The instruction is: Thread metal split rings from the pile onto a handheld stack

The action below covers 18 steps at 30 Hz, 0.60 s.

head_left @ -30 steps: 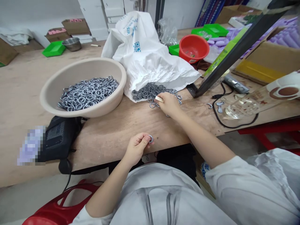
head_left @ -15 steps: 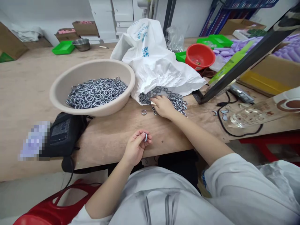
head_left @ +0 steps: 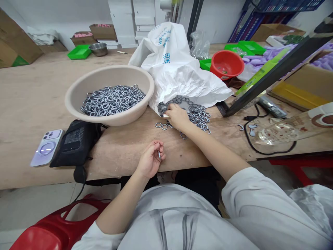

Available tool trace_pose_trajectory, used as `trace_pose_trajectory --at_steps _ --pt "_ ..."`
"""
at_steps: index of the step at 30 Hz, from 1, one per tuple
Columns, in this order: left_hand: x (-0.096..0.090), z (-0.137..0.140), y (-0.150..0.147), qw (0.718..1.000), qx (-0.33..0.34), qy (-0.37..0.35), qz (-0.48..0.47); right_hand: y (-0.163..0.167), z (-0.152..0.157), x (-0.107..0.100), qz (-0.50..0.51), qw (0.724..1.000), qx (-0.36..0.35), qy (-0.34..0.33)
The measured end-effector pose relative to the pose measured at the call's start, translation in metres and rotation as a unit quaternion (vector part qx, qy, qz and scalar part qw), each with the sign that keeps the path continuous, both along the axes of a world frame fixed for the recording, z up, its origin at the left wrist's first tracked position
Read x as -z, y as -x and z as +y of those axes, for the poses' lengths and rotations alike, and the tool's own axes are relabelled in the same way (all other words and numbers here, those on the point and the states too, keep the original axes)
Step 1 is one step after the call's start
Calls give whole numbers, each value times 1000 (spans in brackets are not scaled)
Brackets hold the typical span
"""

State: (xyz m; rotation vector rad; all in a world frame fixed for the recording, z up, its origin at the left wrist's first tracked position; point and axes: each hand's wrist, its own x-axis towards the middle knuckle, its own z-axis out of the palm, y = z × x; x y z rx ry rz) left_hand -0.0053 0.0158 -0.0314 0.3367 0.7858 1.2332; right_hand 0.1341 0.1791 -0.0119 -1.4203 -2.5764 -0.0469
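My left hand [head_left: 151, 160], palm up near the table's front edge, has its fingers curled round a grey ring [head_left: 159, 155]. Between the fingers of my right hand [head_left: 178, 118] is a slim cream-coloured tool [head_left: 165, 116] with a dark tip; its exact kind is unclear. That hand rests among loose grey rings [head_left: 201, 116] spilling from the mouth of a white woven sack [head_left: 179, 74]. A few rings [head_left: 158, 125] lie on the wood left of the hand. Many similar rings [head_left: 113, 101] fill the bottom of a beige basin [head_left: 73, 98] at the left.
A purple phone [head_left: 47, 147] and a black bag [head_left: 74, 144] lie left of my left hand. A dark metal post [head_left: 260, 83] slants up on the right, near a clear bottle [head_left: 279, 133] and a black cable [head_left: 247, 139]. A red bowl [head_left: 227, 64] stands behind.
More rings now lie outside the sack, near my right hand, which has shifted slightly toward me. My left fingers have curled further round their ring. The whole view has shifted a little.
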Motion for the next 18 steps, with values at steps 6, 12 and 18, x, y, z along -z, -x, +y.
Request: trace_pose_trajectory --at_steps 6,12,18 --pt "-7 -1 -3 997 17 -20 79 -30 -13 -1 153 987 23 44" --pt "-2 5 -11 970 -32 -80 228 -27 -72 -5 492 828 -1 268" --pt "-4 3 -22 963 8 -130 236 -12 -136 -6 612 721 -3 327"
